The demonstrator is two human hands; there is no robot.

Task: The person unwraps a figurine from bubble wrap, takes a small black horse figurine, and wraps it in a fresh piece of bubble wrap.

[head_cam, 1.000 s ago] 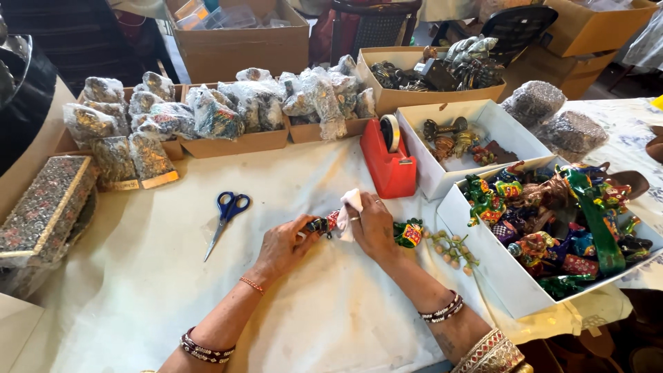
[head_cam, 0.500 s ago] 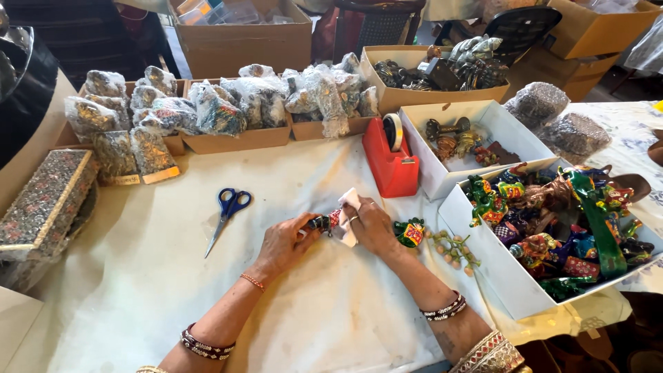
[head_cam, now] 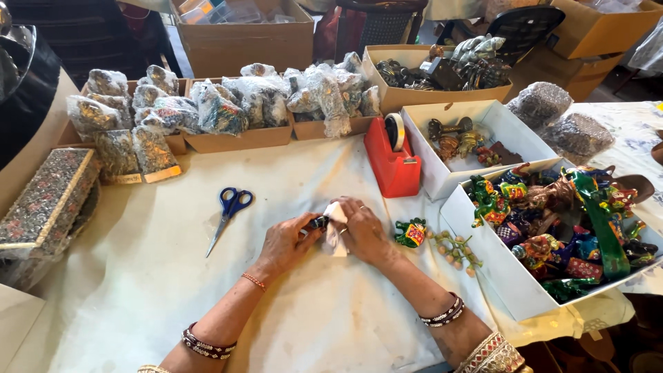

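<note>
Presently, findings by item:
Left hand: the left hand point(head_cam: 284, 243) was closed on the dark end of a small painted figurine point(head_cam: 319, 222), at centre frame.
Right hand: the right hand point(head_cam: 362, 231) was closed over a white cloth point(head_cam: 335, 228), pressing it against the same figurine.
Figurine, look: mostly hidden; only a dark tip showed between the hands, the rest was under cloth and fingers.
Figurine, place: just above the white table cover point(head_cam: 173, 290), lower centre, right of the scissors.
Scissors: one pair, blue-handled scissors point(head_cam: 228, 211), blades closed, lay left of centre, well apart from the hands.
Tape dispenser: one red tape dispenser point(head_cam: 392, 162) stood upper centre, just beside a white box.
White boxes: two; the upper white box point(head_cam: 483, 121) held a few metal-coloured pieces, the lower white box point(head_cam: 476, 249) at right was heaped with bright painted figures.
Cardboard trays: three low trays point(head_cam: 242, 138) in a row across the upper left, filled with clear-wrapped bundles; count of bundles could not be told.
Brown box: one open carton point(head_cam: 414, 93) at upper centre-right held dark metal items.
Loose items: one green-and-red figure point(head_cam: 411, 233) and one string of beads point(head_cam: 452, 249) lay between the right hand and the lower white box.
Ornate box: one patterned long box point(head_cam: 45, 200) sat at the left edge.
</note>
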